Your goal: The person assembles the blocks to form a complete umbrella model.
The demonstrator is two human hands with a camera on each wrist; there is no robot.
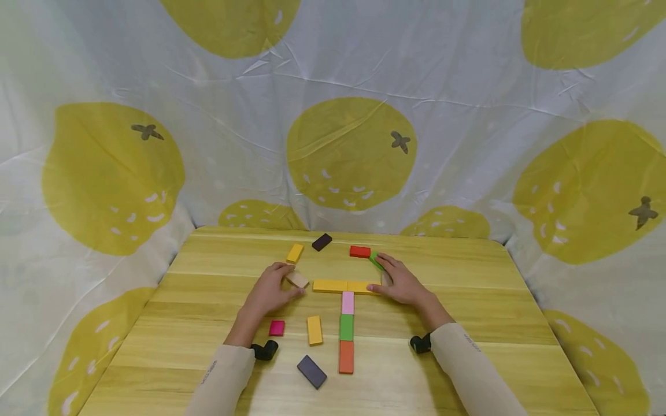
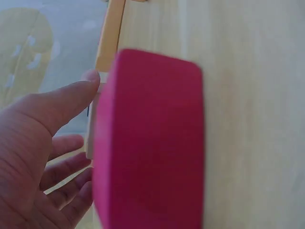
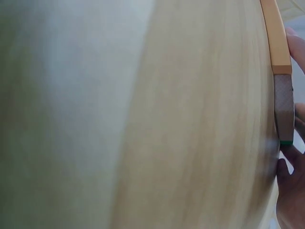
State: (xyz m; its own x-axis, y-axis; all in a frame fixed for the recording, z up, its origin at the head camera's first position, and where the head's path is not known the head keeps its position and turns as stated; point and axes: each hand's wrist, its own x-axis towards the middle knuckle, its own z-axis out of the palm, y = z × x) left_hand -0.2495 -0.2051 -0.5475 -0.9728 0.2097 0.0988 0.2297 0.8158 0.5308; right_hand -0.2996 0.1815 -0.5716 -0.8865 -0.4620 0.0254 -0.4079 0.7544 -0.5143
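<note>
Magenta block sits closest, filling mid-frame in the left wrist view; look past it. Your cream block is left of centre in the head view, on the desk, long axis slanting down-right, end just short of the yellow row. Your left hand is nearer: fingers spread, block between thumb and fingertips. Right hand: fingers spread, yellow row to upper green block; hand's cropped at right wrist, can't tell if they touch the grey block.
</note>
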